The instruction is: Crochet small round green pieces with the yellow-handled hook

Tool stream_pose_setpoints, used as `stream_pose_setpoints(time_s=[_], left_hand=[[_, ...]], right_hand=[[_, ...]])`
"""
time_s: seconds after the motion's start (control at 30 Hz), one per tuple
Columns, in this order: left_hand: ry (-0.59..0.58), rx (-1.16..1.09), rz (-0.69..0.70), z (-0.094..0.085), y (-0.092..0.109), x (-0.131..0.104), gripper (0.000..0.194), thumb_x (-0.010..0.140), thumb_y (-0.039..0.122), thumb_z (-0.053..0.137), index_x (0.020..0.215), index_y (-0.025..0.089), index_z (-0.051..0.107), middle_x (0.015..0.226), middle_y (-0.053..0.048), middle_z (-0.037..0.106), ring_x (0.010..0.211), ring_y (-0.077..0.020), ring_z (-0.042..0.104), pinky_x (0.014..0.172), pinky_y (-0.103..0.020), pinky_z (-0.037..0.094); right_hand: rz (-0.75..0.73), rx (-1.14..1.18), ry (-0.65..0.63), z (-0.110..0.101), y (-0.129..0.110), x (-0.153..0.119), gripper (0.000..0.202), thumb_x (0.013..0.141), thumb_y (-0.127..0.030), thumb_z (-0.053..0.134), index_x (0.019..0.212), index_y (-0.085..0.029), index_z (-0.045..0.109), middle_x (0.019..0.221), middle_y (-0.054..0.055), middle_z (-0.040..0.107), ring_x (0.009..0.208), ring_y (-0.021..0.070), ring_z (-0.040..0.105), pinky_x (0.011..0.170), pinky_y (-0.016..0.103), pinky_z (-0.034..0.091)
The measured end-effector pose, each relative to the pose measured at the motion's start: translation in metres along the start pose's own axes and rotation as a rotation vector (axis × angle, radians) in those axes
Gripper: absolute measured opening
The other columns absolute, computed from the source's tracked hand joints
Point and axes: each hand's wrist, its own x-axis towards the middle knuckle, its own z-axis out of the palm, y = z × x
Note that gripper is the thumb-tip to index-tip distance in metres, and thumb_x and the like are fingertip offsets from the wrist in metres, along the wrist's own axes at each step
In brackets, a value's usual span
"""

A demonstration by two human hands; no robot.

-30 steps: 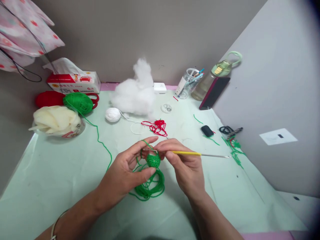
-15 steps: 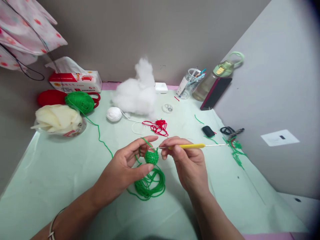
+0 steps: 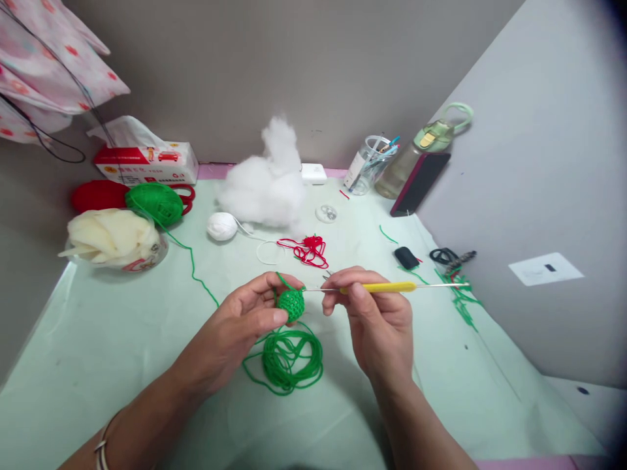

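Head view: the left hand (image 3: 238,320) pinched a crocheted piece (image 3: 292,304); right of this piece, the right hand (image 3: 377,320) grasped a hook (image 3: 392,287); below the piece lay yarn (image 3: 275,362).

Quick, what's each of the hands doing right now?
Left hand: closed, holding the small round green crocheted piece.
Right hand: closed, holding the slim metal crochet hook with yellow handle.

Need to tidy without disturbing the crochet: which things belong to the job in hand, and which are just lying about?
In use: yellow-handled hook in the right hand; green crocheted piece in the left hand; likely the green yarn coil.

Apparently lying about: tissue box; bottle; clear cup; red yarn tangle.
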Motion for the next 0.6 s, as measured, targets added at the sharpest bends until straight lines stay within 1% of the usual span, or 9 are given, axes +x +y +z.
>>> stream_pose_setpoints(time_s=[0.17,0.6], left_hand=[[-0.012,-0.003,-0.006,-0.0005,0.0002,0.0005,0.022,0.086,0.028,0.078,0.108,0.03,0.077,0.094,0.002,0.067,0.087,-0.0136,0.057,0.078,-0.023,0.045],[-0.012,0.003,-0.004,0.003,0.0018,-0.0013,0.021,0.085,0.03,0.08,0.106,0.028,0.077,0.093,0.002,0.066,0.085,-0.0135,0.056,0.078,-0.024,0.046]], right_hand=[[0.008,-0.012,-0.002,-0.0001,-0.0007,-0.0005,0.017,0.102,-0.03,0.064,0.099,-0.026,0.08,0.093,0.002,0.074,0.074,0.0126,0.07,0.067,0.028,0.059],[-0.056,-0.034,-0.007,0.0031,0.0025,-0.0038,0.018,0.103,-0.026,0.062,0.102,-0.027,0.08,0.096,0.003,0.074,0.075,0.0139,0.069,0.068,0.031,0.058]])
